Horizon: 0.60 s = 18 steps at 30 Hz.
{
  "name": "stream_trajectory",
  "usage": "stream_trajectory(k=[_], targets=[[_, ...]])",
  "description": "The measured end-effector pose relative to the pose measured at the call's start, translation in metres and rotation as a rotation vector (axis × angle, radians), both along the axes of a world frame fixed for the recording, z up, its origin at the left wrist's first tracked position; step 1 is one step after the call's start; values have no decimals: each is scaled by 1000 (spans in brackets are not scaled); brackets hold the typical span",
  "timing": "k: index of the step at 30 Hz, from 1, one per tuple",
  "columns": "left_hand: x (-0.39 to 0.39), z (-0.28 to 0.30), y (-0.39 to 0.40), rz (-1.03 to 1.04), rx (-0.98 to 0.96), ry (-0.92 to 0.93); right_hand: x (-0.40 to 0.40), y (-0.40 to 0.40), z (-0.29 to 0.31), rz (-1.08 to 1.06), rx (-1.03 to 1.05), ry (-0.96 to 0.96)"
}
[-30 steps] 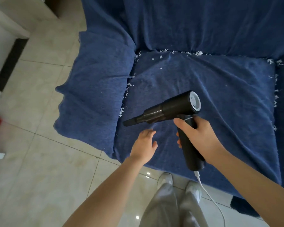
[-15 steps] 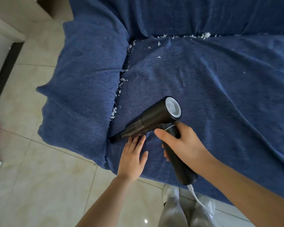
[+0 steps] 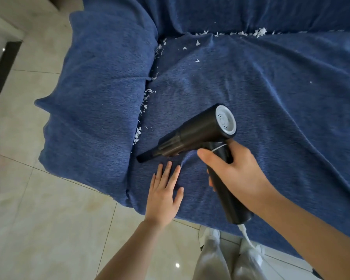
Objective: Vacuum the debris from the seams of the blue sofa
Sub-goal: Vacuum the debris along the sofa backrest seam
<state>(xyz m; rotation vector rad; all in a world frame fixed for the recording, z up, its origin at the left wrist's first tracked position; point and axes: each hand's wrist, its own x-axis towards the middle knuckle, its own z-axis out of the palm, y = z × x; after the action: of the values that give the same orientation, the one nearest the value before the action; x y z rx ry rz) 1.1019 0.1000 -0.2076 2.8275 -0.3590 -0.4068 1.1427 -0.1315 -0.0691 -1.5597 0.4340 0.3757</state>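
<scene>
White debris (image 3: 142,116) lies in the seam between the seat cushion (image 3: 261,102) and the armrest (image 3: 101,93) of the blue sofa (image 3: 230,15), a ragged line of flakes running down that crease. More flakes sit in the back seam (image 3: 240,33) where the seat meets the backrest, thickest toward the right, and a few stray bits lie loose on the seat near the back left corner. The vacuum (image 3: 198,132), black with a pale round end cap, hangs just above the seat; its narrow nozzle (image 3: 144,157) points left toward the lower end of the side seam, close below the last clump of flakes, though whether it touches the fabric cannot be told. The right hand (image 3: 236,174) grips the vacuum's handle, fingers wrapped round it and thumb lying across the front. A white cord (image 3: 246,234) leaves the handle's base. The left hand (image 3: 164,190) lies flat on the seat just below the nozzle, fingers straight and slightly spread, holding nothing. Beige floor tiles (image 3: 49,229) lie left of and below the sofa, with the person's grey trousers (image 3: 220,261) at the bottom edge.
</scene>
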Motion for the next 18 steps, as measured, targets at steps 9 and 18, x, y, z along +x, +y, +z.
stream_trajectory(k=[9,18], targets=[[15,-3,-10,84,-86,-66,15,-6,-9,-5,238,92],[42,-12,-17,37,60,-72,35,6,-20,66,202,55]])
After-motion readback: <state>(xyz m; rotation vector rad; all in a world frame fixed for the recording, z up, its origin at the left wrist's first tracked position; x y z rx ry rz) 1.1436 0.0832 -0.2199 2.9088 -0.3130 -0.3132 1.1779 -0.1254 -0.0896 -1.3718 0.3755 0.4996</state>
